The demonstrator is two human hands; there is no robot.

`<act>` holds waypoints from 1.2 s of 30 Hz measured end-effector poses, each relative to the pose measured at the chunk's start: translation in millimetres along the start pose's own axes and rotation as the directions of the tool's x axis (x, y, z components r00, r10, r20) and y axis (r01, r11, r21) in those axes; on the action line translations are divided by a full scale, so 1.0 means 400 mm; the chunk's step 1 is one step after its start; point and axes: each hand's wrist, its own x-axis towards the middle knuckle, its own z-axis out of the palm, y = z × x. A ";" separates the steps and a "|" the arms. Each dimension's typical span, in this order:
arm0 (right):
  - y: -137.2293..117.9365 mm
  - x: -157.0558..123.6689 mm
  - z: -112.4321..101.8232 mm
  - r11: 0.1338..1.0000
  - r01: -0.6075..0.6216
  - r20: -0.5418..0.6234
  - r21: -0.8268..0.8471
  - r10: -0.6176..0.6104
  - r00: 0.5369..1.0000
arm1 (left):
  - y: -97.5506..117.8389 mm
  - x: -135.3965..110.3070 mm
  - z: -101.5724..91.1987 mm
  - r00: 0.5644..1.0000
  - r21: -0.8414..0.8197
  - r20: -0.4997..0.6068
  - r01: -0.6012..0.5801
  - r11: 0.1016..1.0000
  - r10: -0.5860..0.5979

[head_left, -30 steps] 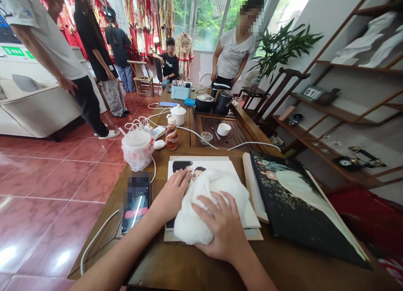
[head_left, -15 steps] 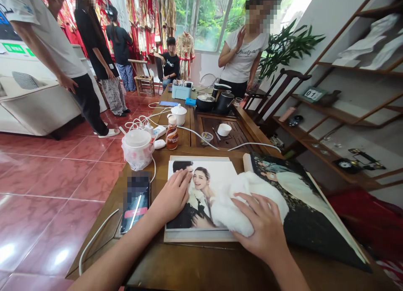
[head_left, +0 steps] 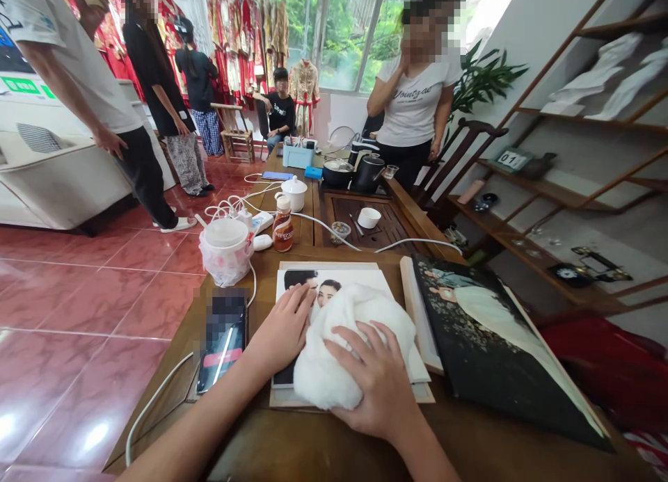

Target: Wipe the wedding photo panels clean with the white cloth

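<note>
The white cloth [head_left: 326,367] sits bunched on the lower-right part of a photo [head_left: 326,287], its bottom reaching about the near edge of the pale board [head_left: 428,393] underneath. There's a wide strip of bare tabletop [head_left: 292,444] on the near side, but only a skinny gap on the right before the dark picture [head_left: 501,357]. Over on the left, the forearm crosses the space toward the phone [head_left: 222,346], so that side's tighter.

Cloth looks soft, fluffy and thick, all folded into a lump. The right hand [head_left: 373,378] lies over it, fingers spread; can't really tell if that grip is pinching or just pressing. The left hand [head_left: 282,325] is flat on the photo, fingers out straight, clamped on nothing.

Half a second ago the cloth was way over to the right, up against the dark picture; now it's back covering the photo's middle. Left hand's basically in the same spot.
</note>
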 end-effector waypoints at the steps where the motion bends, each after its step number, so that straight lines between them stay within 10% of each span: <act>1: 0.011 -0.006 -0.003 1.000 -0.011 -0.006 0.002 0.011 1.000 | -0.001 0.000 0.000 1.000 0.002 -0.006 -0.003 1.000 0.003; 11: 0.115 -0.088 -0.042 0.976 -0.194 -0.087 -0.098 0.185 0.979 | -0.014 -0.008 0.001 0.999 0.001 -0.032 -0.027 1.000 0.027; 25: -0.027 0.005 0.005 0.998 0.055 0.014 0.005 -0.055 0.998 | -0.007 -0.004 -0.006 1.000 -0.037 0.017 -0.021 0.999 0.021; 36: 0.106 -0.091 -0.032 0.968 -0.220 -0.094 -0.119 0.210 0.973 | -0.024 -0.015 0.004 1.000 -0.006 -0.018 -0.020 1.000 0.020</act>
